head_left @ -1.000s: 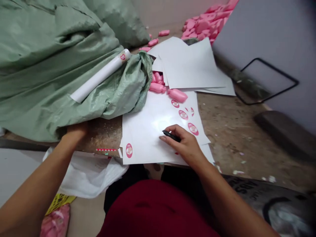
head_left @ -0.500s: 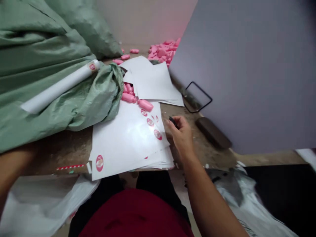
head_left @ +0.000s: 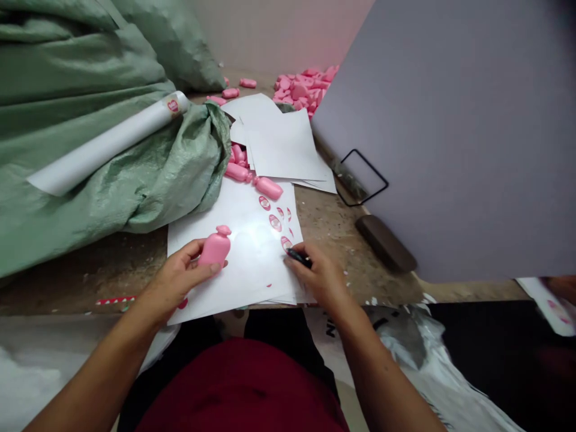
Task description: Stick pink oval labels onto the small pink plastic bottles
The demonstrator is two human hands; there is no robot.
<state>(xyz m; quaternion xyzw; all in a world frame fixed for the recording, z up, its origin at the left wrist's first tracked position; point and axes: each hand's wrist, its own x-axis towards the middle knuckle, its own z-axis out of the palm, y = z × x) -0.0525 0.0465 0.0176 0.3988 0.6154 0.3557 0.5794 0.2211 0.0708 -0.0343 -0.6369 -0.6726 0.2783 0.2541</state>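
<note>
My left hand [head_left: 186, 273] grips a pink plastic bottle [head_left: 216, 247], its top upward, above the white sticker sheets [head_left: 245, 276]. In my right hand [head_left: 317, 270] is a small black tool [head_left: 299, 258], pinched between thumb and fingers; its exact kind does not show. The tool's tip is at one of the oval red-and-white stickers [head_left: 286, 243] along the sheet's right side; whether it touches cannot be made out. Another pink bottle [head_left: 269, 188] lies on the sheet's far edge, and several more sit by the mouth of the green sack [head_left: 202, 156].
A rolled white sheet [head_left: 112, 144] rests on the sack. Blank white papers [head_left: 283, 144] lie behind the stickers, with a heap of pink pieces [head_left: 301, 89] farther back. On the right stand a grey panel [head_left: 450, 132] and a dark oblong case [head_left: 386, 243]. A person's hand [head_left: 562, 288] shows at far right.
My left hand has come into view from the left, holding a pink bottle over the sheets. My right hand has moved nearer and left, bringing the black tool to the stickers.
</note>
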